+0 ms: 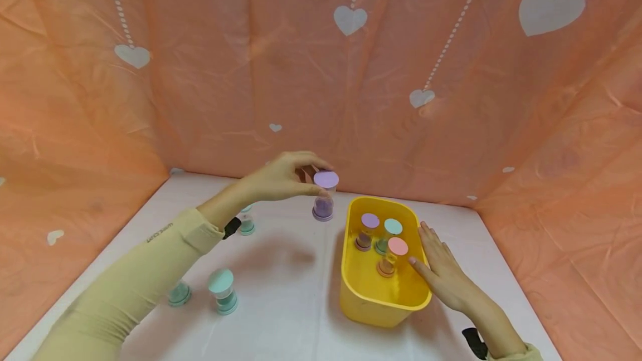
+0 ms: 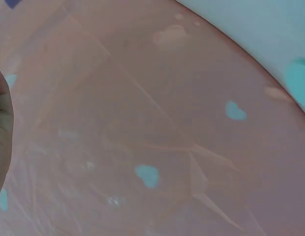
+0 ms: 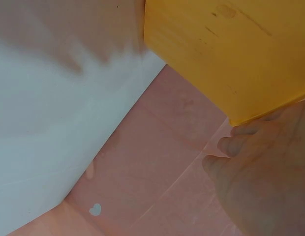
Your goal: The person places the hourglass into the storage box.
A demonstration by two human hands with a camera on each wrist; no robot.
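Note:
In the head view my left hand (image 1: 288,177) pinches a purple sand timer (image 1: 323,206) between thumb and fingers, upright above the table and left of a yellow bin (image 1: 371,312). My right hand (image 1: 446,272) rests against the bin's right rim, fingers straight along the outside and thumb at the edge. Inside the bin stand a purple-capped sand timer (image 1: 370,221), a light-blue-capped one (image 1: 393,227) and a pink-capped one (image 1: 398,247). The right wrist view shows the right hand (image 3: 265,162) touching the bin's wall (image 3: 216,54). Only an edge of the left hand (image 2: 2,132) appears in the left wrist view.
Teal sand timers stand on the white table (image 1: 281,316): one at the front left (image 1: 221,282), another partly behind the left sleeve (image 1: 179,294), and a third below the left wrist (image 1: 247,224). An orange curtain (image 1: 301,71) with hearts surrounds the table's back and sides.

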